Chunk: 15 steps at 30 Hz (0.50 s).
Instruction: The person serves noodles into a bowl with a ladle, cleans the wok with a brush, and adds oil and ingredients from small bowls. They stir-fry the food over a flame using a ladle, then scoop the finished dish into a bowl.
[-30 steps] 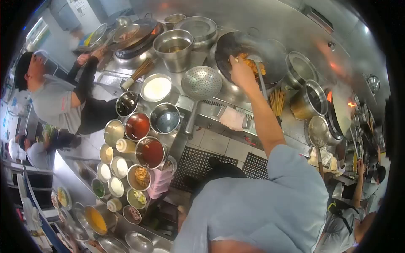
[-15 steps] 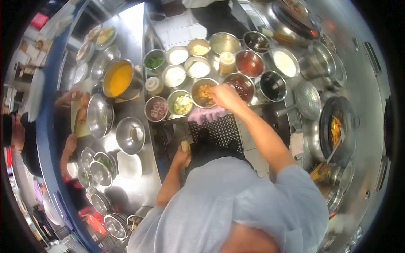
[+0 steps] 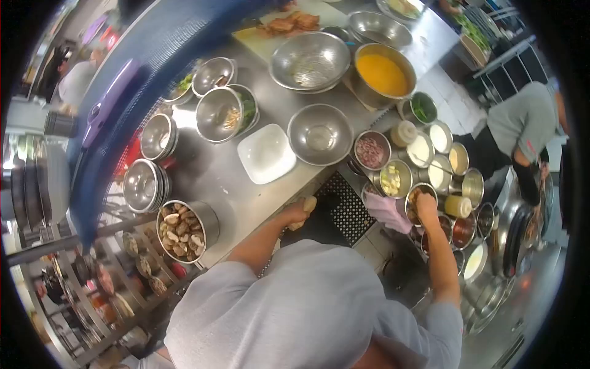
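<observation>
My left hand (image 3: 296, 215) is closed around a pale folded cloth (image 3: 310, 203), low beside the counter edge. My right hand (image 3: 424, 208) reaches down into a small metal pot (image 3: 410, 214) of brown pieces, fingers curled and largely hidden among them; I cannot tell what they grip. Next to that pot are a metal pot of pale green and white chunks (image 3: 391, 179) and one of chopped reddish onion (image 3: 372, 152). A pink cloth (image 3: 386, 212) hangs at the front of these pots.
On the left counter are a white square bowl (image 3: 266, 154), a steel bowl (image 3: 320, 134), a pot of mushrooms (image 3: 180, 232) and a pot of orange liquid (image 3: 382, 72). Squeeze bottles (image 3: 458, 206) stand among the sauce pots. Another person (image 3: 522, 123) is at the far right.
The view has turned toward the left counter, bringing the mushroom pot into sight. My right hand has gone deeper into the pot of brown pieces. My left hand still holds the cloth.
</observation>
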Motion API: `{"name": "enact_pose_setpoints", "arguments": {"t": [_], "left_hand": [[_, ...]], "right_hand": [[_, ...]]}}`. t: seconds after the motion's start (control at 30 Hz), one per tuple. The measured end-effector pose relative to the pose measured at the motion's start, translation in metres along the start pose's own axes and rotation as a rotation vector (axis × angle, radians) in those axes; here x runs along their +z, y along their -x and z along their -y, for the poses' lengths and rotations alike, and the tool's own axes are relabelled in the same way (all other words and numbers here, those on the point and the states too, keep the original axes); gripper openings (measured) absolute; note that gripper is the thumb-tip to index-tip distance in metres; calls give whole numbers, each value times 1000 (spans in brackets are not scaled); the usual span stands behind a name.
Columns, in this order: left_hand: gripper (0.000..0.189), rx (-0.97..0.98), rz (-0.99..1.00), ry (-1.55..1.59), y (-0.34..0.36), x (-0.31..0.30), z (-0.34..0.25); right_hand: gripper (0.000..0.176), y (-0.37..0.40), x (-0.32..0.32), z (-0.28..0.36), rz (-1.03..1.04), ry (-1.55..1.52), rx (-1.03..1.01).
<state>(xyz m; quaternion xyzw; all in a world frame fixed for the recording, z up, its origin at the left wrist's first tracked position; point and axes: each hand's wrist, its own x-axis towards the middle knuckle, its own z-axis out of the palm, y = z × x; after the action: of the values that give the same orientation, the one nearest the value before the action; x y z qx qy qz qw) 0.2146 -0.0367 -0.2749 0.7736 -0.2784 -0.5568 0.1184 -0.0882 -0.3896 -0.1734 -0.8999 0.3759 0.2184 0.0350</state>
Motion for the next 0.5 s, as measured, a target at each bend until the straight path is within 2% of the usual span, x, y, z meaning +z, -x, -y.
{"name": "enact_pose_setpoints", "arguments": {"t": [0.1,0.13,0.2,0.37,0.5], "left_hand": [[63,0,8,-21,-6,3,-3],[62,44,-4,-12,-9,5,-5],[62,132,-19,-4,-13,11,-4],[61,106,42,-101,-18,11,-17],[60,121,37,-141,-22,12,-15]], "right_hand": [[16,3,-15,11,-27,-41,-7],[17,3,-7,9,-85,-32,-20],[17,1,-5,10,-65,-28,12],[18,-1,15,-1,-23,-19,45],[12,-5,6,-2,-31,-113,77]]}}
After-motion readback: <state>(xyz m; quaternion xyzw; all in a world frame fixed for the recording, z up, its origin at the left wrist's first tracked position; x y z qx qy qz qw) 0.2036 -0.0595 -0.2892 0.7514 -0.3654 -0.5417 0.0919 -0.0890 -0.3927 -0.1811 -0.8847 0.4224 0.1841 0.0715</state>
